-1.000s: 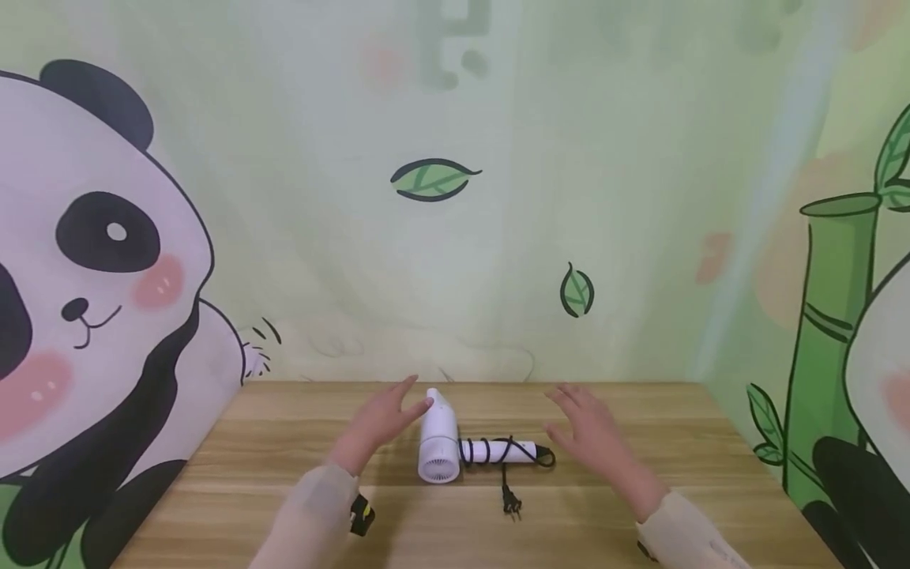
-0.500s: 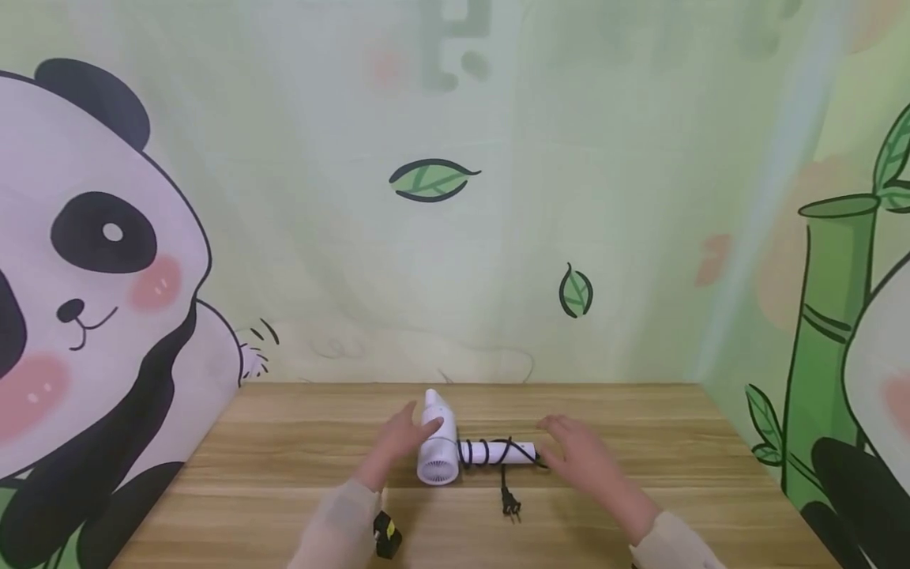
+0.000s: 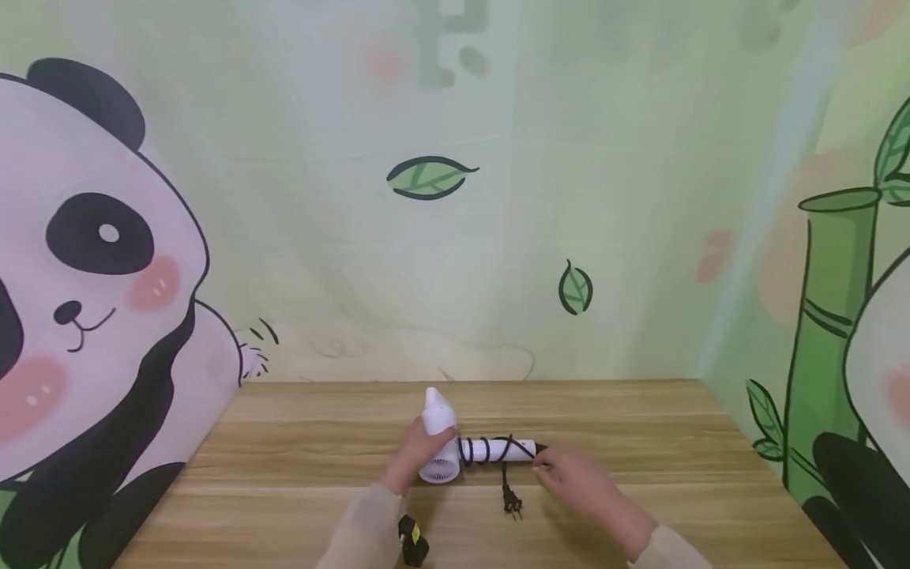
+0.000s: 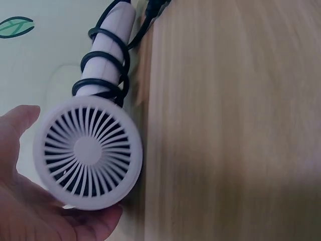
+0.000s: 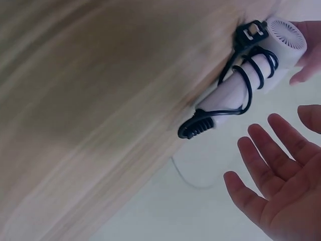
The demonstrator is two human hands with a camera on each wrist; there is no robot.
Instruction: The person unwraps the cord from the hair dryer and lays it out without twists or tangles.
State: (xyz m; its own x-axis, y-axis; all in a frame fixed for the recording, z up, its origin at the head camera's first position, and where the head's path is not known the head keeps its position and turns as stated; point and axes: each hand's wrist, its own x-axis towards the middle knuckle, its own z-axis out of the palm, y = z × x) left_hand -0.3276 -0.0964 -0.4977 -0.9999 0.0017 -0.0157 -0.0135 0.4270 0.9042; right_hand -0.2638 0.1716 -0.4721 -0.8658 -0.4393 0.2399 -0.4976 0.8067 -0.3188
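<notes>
1. The green backdrop (image 3: 320,237), printed with a panda (image 3: 117,170) and leaves, rose beyond both hands, much as it stood a second earlier.
2. The wooden table (image 3: 298,442) lay beneath the hands and ran out on both sides of them.
3. The white hair dryer (image 3: 476,451) rested on the table in the spot it had kept in the earlier pictures, its barrel within the left hand's reach and its handle running from there toward the right hand. Its round grille (image 4: 88,150) faced back toward the left wrist.
4. The right hand (image 3: 579,476) had come down to the handle's end, after being higher and farther out; its fingers were spread, with nothing held.
5. The left hand (image 3: 419,448) had moved in from beside the barrel and was now spread around it, thumb over the top, fingers down the far side. How firmly those fingers touched was hard to judge, being partly hidden.
6. The black cord (image 5: 250,94) was wound about the handle, between the hands, and looped close by the right fingertips.
7. The black device (image 3: 413,542) at the left wrist had shifted along with that arm.
8. The plug (image 3: 512,501) lay between the hands, nearer the right one, just as before.
</notes>
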